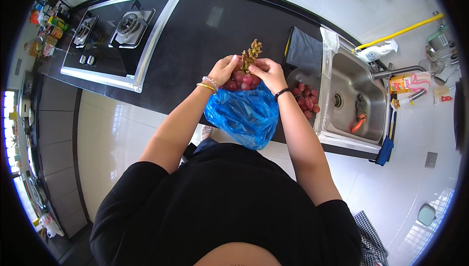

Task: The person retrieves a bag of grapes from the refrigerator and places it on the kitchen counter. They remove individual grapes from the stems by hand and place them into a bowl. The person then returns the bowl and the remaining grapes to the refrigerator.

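Note:
A bunch of red grapes rests at the mouth of a blue plastic bag, which hangs partly over the counter's front edge. Its bare, brownish stem points up between the hands. My left hand, with bracelets at the wrist, is closed around the left side of the bunch. Fingers and thumb of my right hand are on the right side, by the base of the stem; the fingertips are partly hidden. Loose red grapes lie in a clear plastic container beside my right wrist.
A steel sink with a faucet is at the right; a scrubber with an orange handle lies in it. A grey cloth lies behind the container. A gas hob is set into the black counter at the left.

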The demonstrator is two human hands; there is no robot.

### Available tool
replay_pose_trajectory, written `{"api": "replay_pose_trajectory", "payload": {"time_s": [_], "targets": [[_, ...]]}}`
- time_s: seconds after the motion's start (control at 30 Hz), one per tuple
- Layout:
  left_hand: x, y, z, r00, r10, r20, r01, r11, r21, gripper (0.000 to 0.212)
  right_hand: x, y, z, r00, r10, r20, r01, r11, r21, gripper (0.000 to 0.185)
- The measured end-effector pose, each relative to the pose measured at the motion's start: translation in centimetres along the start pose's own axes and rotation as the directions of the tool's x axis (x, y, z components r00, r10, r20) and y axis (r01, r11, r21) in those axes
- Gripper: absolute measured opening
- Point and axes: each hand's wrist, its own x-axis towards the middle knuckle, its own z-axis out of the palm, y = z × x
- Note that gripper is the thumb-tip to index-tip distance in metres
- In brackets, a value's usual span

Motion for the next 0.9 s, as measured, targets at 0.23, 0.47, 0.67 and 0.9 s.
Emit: {"api": "replay_pose_trajectory", "payload": {"time_s": [0.23, 0.47, 0.67, 0.9], "targets": [[-0.2, 0.0, 0.1, 0.999, -0.024, 0.028, 0.026, 0.995, -0.094, 0.048, 1.1, -0.2, -0.5, 0.966, 0.166, 0.199, -0.199, 0.967, 0.157, 0.031], [0.0, 4.3, 0.6, 0.987, 0.157, 0.033, -0.157, 0.899, 0.410, 0.050, 1.4, 0.1, -1.3, 0.920, 0.188, 0.345, -0.271, 0.939, 0.211, 0.024], [0.8, 6.1, 2.4, 0.986, 0.166, 0.017, -0.145, 0.805, 0.575, 0.046, 0.6, 0.3, -1.1, 0.923, 0.198, 0.329, -0.269, 0.945, 0.188, 0.024], [0.4, 5.6, 1.8, 0.989, 0.147, -0.009, -0.127, 0.888, 0.442, 0.043, 0.7, -0.5, -1.3, 0.920, 0.171, 0.353, -0.231, 0.963, 0.136, 0.023]]}}
